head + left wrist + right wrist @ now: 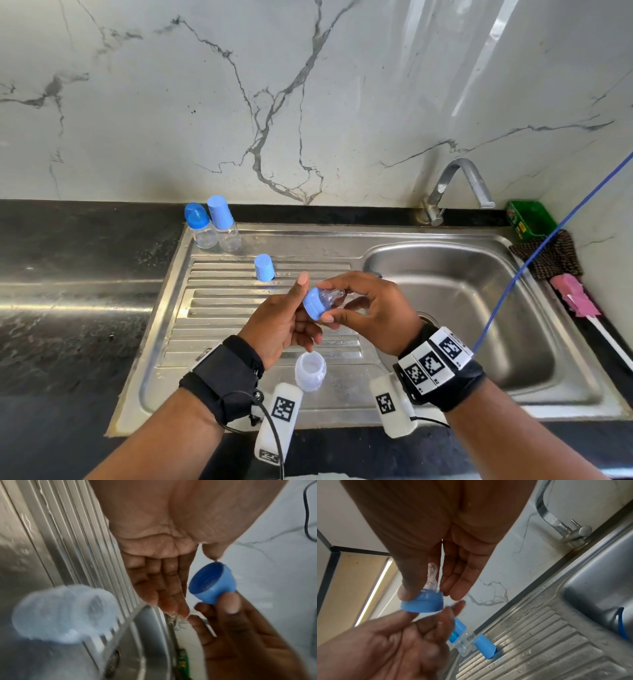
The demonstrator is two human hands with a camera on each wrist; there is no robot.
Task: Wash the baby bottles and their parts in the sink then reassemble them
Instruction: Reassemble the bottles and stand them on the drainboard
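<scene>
A blue collar ring with a clear teat (317, 303) is held above the drainboard (222, 308). My right hand (325, 301) pinches the ring (423, 603) between thumb and fingers, and the teat (433, 577) points into its palm. My left hand (301, 315) lies beside it with loose fingers (164, 588), only its thumb touching the ring's rim (212, 582). Below my hands an open clear bottle (310, 371) stands upright, blurred in the left wrist view (65, 614). A loose blue cap (264, 268) stands further back. Two capped bottles (214, 226) stand at the drainboard's back left corner.
The sink basin (462, 308) is to the right, with a tap (455, 185) behind it. A green box (527, 219), a dark cloth (555, 257) and a pink brush (575, 298) lie along the right edge. A blue cable (548, 240) crosses above the basin. Black counter (68, 274) extends left.
</scene>
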